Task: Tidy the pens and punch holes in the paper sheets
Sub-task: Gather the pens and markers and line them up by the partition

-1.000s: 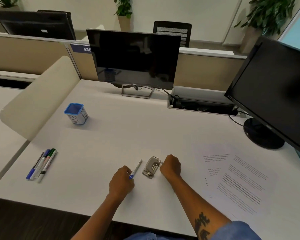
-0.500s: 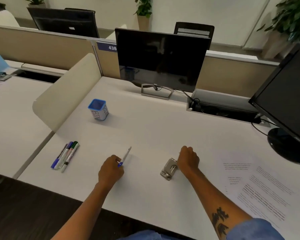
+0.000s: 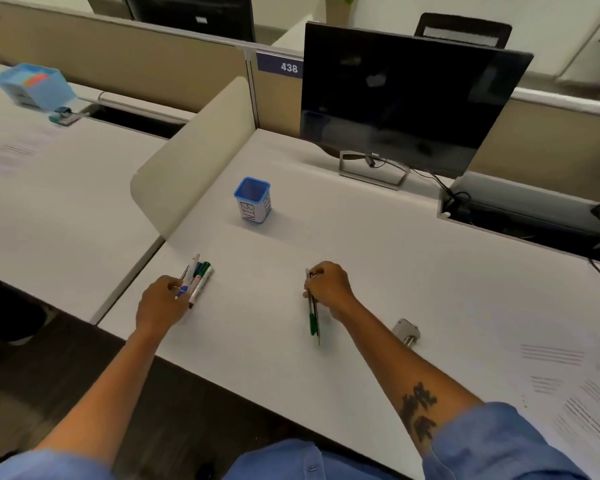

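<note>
My left hand [image 3: 160,303] grips a white pen with a blue tip [image 3: 187,276] at the desk's front left, right beside a small bunch of markers [image 3: 201,280] lying on the desk. My right hand [image 3: 330,289] pinches a thin green pen [image 3: 312,315] near its upper end, and the pen's lower end points toward me. The metal hole punch [image 3: 406,332] lies to the right of my right forearm, apart from both hands. Printed paper sheets [image 3: 568,382] lie at the far right. An empty blue-rimmed pen cup [image 3: 253,201] stands behind the markers.
A dark monitor [image 3: 406,102] stands at the back, with a cable tray [image 3: 520,216] to its right. A beige divider [image 3: 194,157] separates this desk from the neighbouring desk [image 3: 49,209], which carries a blue organizer [image 3: 32,84].
My left hand carried the blue-tipped pen left to the markers. My right hand left the hole punch, moved left and now holds a green pen. The view has swung left.
</note>
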The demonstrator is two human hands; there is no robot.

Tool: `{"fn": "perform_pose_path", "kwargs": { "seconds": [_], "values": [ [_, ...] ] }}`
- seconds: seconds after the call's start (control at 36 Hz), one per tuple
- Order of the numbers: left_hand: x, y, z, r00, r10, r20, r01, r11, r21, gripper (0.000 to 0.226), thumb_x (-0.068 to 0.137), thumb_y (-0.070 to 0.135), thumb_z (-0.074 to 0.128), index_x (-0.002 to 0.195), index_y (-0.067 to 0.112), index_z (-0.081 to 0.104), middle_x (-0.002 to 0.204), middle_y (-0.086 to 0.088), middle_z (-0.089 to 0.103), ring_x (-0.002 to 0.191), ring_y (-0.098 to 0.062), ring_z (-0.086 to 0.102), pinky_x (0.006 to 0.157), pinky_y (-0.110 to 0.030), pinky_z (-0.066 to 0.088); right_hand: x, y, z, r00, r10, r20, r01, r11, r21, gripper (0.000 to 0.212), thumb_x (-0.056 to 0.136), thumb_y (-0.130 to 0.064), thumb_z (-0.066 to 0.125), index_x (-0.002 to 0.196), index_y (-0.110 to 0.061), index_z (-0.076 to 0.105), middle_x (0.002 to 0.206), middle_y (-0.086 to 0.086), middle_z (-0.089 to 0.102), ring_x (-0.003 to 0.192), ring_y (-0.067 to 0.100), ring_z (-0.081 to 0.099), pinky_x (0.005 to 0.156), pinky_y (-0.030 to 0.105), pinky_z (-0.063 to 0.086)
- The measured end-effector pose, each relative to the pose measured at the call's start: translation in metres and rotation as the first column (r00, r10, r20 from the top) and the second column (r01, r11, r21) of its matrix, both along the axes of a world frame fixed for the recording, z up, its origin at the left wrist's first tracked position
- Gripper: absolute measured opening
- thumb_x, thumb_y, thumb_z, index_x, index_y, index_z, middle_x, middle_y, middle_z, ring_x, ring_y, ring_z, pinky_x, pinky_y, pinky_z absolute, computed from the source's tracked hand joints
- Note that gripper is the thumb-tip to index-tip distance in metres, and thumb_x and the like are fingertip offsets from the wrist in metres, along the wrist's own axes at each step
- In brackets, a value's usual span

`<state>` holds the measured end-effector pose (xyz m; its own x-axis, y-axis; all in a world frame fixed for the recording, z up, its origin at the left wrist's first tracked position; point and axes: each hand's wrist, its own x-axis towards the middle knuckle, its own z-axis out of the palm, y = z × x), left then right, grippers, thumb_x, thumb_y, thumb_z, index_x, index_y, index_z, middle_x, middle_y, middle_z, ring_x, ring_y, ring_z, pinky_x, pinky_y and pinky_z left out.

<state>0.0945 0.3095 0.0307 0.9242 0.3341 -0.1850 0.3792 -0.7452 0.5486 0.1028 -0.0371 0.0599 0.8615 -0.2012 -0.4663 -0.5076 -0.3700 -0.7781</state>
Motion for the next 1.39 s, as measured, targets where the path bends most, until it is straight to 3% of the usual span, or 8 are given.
{"fn": "perform_pose_path", "kwargs": {
  "seconds": [0.19, 0.36, 0.44, 0.72, 0.89, 1.06, 1.17, 1.39],
  "values": [
    [0.019, 0.054, -0.010, 0.999, -0.016, -0.032, 0.016, 1.000, 0.009, 0.023, 0.095, 0.015, 0.075, 0.117, 0.013, 0.066, 0.102, -0.004, 0.069, 0.090, -0.022, 0.063, 0.080, -0.038, 0.050, 0.017, 0.083, -0.022, 0.994, -0.020, -0.105, 0.042, 0.978, 0.206, 0.033, 0.088, -0.001, 0.071, 0.116, -0.014, 0.057, 0.101, 0.013, 0.074, 0.075, 0.027, 0.080, 0.075, 0.051, 0.066],
    [0.035, 0.069, -0.017, 0.995, -0.028, -0.097, 0.026, 0.999, -0.021, 0.023, 0.096, 0.017, 0.076, 0.117, 0.015, 0.067, 0.101, 0.000, 0.065, 0.091, -0.019, 0.060, 0.082, -0.036, 0.049, 0.037, 0.136, -0.033, 0.990, -0.030, -0.135, 0.058, 0.976, 0.208, 0.038, 0.089, -0.007, 0.074, 0.119, -0.017, 0.053, 0.094, 0.009, 0.074, 0.073, 0.025, 0.080, 0.071, 0.049, 0.066],
    [0.042, 0.073, -0.020, 0.988, -0.061, -0.139, 0.056, 0.998, -0.037, 0.021, 0.098, 0.018, 0.073, 0.118, 0.016, 0.067, 0.104, 0.000, 0.065, 0.097, -0.020, 0.061, 0.084, -0.036, 0.049, 0.046, 0.160, -0.037, 0.985, -0.046, -0.168, 0.085, 0.968, 0.234, 0.040, 0.089, -0.006, 0.075, 0.121, -0.015, 0.053, 0.103, 0.013, 0.073, 0.074, 0.028, 0.079, 0.069, 0.050, 0.066],
    [0.046, 0.076, -0.024, 0.981, -0.131, -0.144, 0.122, 0.990, -0.069, 0.015, 0.099, 0.018, 0.071, 0.114, 0.020, 0.066, 0.100, 0.001, 0.067, 0.085, -0.009, 0.059, 0.071, -0.025, 0.046, 0.060, 0.210, -0.048, 0.998, -0.002, -0.069, 0.005, 0.999, 0.052, 0.036, 0.088, -0.020, 0.077, 0.118, -0.014, 0.059, 0.118, 0.009, 0.067, 0.100, 0.031, 0.072, 0.086, 0.048, 0.062],
    [0.044, 0.073, -0.025, 0.986, -0.101, -0.130, 0.087, 0.991, -0.106, 0.018, 0.101, 0.024, 0.070, 0.117, 0.016, 0.069, 0.107, -0.004, 0.070, 0.101, -0.024, 0.067, 0.092, -0.043, 0.057, 0.065, 0.216, -0.047, 0.998, 0.062, -0.026, -0.063, 0.997, -0.039, 0.044, 0.089, -0.035, 0.075, 0.121, -0.011, 0.058, 0.123, 0.007, 0.066, 0.108, 0.028, 0.067, 0.089, 0.038, 0.057],
    [0.040, 0.072, -0.027, 0.989, -0.094, -0.110, 0.082, 0.990, -0.113, 0.021, 0.101, 0.026, 0.069, 0.118, 0.014, 0.070, 0.105, -0.004, 0.070, 0.098, -0.022, 0.066, 0.085, -0.036, 0.053, 0.064, 0.208, -0.045, 0.996, 0.082, -0.032, -0.085, 0.993, -0.084, 0.046, 0.089, -0.038, 0.074, 0.122, -0.012, 0.057, 0.124, 0.007, 0.064, 0.109, 0.027, 0.066, 0.083, 0.033, 0.053],
    [0.037, 0.070, -0.027, 0.990, -0.086, -0.114, 0.074, 0.991, -0.107, 0.023, 0.101, 0.028, 0.068, 0.120, 0.015, 0.069, 0.104, -0.003, 0.069, 0.097, -0.020, 0.066, 0.080, -0.033, 0.050, 0.060, 0.200, -0.044, 0.994, 0.107, -0.034, -0.109, 0.992, -0.069, 0.043, 0.092, -0.036, 0.073, 0.123, -0.010, 0.058, 0.122, 0.007, 0.065, 0.107, 0.027, 0.067, 0.088, 0.037, 0.058],
    [0.026, 0.061, -0.026, 0.998, -0.037, -0.055, 0.037, 0.999, 0.002, 0.040, 0.099, 0.033, 0.071, 0.135, 0.016, 0.063, 0.126, -0.007, 0.066, 0.111, -0.027, 0.064, 0.096, -0.050, 0.056, 0.042, 0.177, -0.043, 0.989, 0.140, -0.040, -0.142, 0.989, -0.041, 0.037, 0.092, -0.029, 0.074, 0.122, -0.011, 0.059, 0.118, 0.005, 0.063, 0.105, 0.022, 0.065, 0.091, 0.034, 0.057]
  ]
}}
